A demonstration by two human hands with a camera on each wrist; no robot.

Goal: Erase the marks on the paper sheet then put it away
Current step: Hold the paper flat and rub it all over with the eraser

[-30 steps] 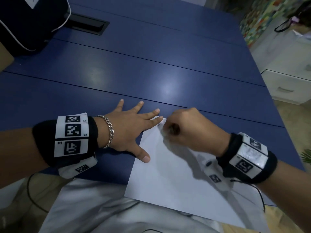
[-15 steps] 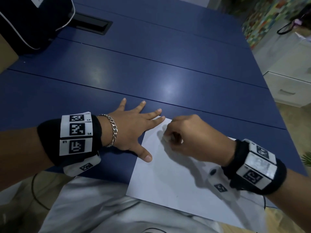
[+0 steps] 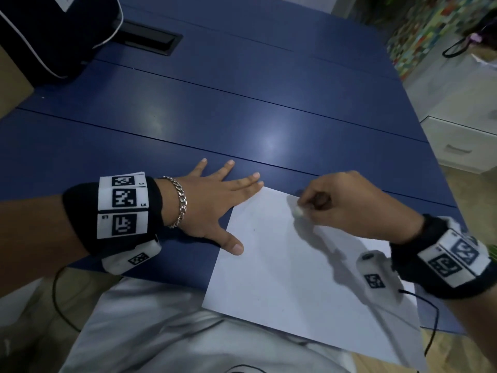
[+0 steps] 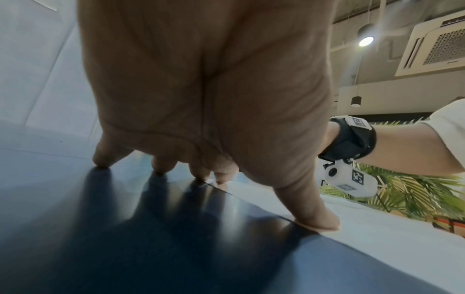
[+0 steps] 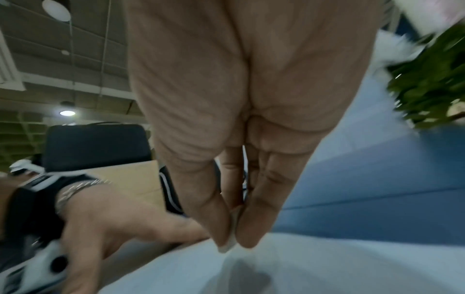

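Rubbing marks off paper (image 3: 282, 265) on blue table (image 3: 188, 125).
Left hand (image 3: 212, 208) flat, fingers spread, thumb pinning sheet; right hand (image 3: 347, 203) pinching white eraser (image 3: 298, 211).

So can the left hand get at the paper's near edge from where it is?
Probably yes: the left hand lies flat at the paper sheet's left edge, thumb on it, and nothing lies between it and the near edge.
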